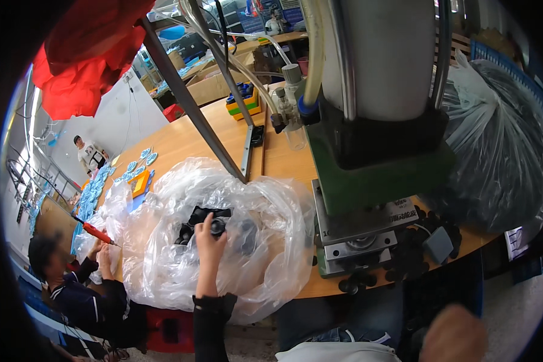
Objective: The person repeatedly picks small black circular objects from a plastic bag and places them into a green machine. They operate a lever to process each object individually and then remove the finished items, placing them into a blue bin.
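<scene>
My left hand (pixel 209 250) reaches over a large crumpled clear plastic bag (pixel 157 253) on the table. Its fingers are closed on a small round black part (pixel 218 227), whose exact kind I cannot make out. Just beyond the fingers, more black parts (pixel 202 214) lie in the bag's opening. Low on the right, my right hand (pixel 455 335) is smeared by motion, away from the table edge, and its fingers cannot be made out.
A press machine (pixel 380 175) with a green head and metal die stands right of the bag. Round black parts (pixel 398 265) cluster beneath it. A filled plastic sack (pixel 501 145) sits far right. At left, a co-worker (pixel 84 295) works near a red electric screwdriver (pixel 96 233).
</scene>
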`<state>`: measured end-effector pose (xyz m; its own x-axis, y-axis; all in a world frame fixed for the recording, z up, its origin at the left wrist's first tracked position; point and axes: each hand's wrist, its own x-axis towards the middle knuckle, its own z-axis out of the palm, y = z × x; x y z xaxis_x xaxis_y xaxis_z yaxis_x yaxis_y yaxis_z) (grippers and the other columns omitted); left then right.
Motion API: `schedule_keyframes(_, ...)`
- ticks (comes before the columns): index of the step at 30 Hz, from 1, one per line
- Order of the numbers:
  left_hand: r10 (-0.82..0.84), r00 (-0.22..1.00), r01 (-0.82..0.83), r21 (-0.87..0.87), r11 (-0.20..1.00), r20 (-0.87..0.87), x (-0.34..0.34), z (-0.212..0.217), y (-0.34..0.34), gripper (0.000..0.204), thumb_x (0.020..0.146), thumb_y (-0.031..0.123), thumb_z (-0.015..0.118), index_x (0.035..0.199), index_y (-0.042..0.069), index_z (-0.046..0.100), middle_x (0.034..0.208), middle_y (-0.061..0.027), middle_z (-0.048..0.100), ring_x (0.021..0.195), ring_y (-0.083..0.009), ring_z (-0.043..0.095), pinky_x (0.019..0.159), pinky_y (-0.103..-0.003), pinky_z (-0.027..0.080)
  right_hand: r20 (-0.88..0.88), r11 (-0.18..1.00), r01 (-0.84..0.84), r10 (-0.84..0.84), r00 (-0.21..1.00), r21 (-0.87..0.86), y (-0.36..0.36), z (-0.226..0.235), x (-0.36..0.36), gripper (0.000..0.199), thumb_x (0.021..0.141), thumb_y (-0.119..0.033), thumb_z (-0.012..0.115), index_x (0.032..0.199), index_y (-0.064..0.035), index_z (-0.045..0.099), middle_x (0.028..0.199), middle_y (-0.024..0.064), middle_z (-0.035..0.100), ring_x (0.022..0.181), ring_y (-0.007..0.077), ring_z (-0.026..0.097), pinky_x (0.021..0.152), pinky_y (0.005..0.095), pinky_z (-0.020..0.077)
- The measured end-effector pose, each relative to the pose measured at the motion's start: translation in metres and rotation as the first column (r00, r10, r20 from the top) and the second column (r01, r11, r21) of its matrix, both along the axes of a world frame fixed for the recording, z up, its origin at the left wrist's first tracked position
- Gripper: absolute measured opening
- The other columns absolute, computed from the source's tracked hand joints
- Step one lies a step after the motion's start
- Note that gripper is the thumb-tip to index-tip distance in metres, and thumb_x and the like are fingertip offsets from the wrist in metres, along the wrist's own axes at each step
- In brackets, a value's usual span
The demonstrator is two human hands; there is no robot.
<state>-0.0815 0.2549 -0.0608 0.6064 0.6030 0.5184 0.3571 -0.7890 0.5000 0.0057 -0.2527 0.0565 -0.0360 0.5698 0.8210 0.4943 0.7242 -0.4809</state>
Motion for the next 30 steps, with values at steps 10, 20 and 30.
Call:
schedule_keyframes(10, -0.319, 0.657, 0.753, -0.584, 0.302, 0.683, 0.019, 0.062, -0.198, 0.050, 0.072, -0.012, 0.064, 0.115, 0.001, 0.041, 0.111, -0.0086, 0.052, 0.105, -0.0171, 0.052, 0.091, -0.029, 0.042, 0.459, -0.101, 0.957, -0.888, 0.036, -0.271, 0.014, -0.124, 0.099, 0.015, 0.080, -0.007, 0.060, 0.093, 0.0000, 0.056, 0.105, 0.0130, 0.056, 0.101, 0.0255, 0.055, 0.086, 0.0340, 0.0406)
schedule_keyframes(20, -0.518, 0.642, 0.762, -0.542, 0.353, 0.565, 0.041, 0.052, -0.217, 0.055, 0.070, -0.009, 0.071, 0.120, -0.006, 0.045, 0.116, -0.0122, 0.053, 0.107, -0.0173, 0.053, 0.094, -0.030, 0.043, -0.349, 0.643, 0.485, -0.748, 0.565, -0.592, 0.125, -0.043, 0.060, 0.030, 0.074, -0.012, 0.070, 0.101, -0.0019, 0.060, 0.098, 0.0114, 0.061, 0.092, 0.0199, 0.058, 0.080, 0.0317, 0.0444)
schedule_keyframes(30, -0.526, 0.651, 0.759, -0.491, 0.429, 0.548, 0.042, 0.051, -0.216, 0.051, 0.070, -0.002, 0.074, 0.115, -0.006, 0.051, 0.110, -0.0127, 0.059, 0.099, -0.0178, 0.058, 0.088, -0.029, 0.046, -0.096, 0.354, 0.838, -0.933, 0.347, -0.416, 0.119, -0.060, 0.049, 0.045, 0.071, -0.017, 0.074, 0.109, -0.0014, 0.056, 0.100, 0.0093, 0.057, 0.093, 0.0197, 0.055, 0.082, 0.0332, 0.0421)
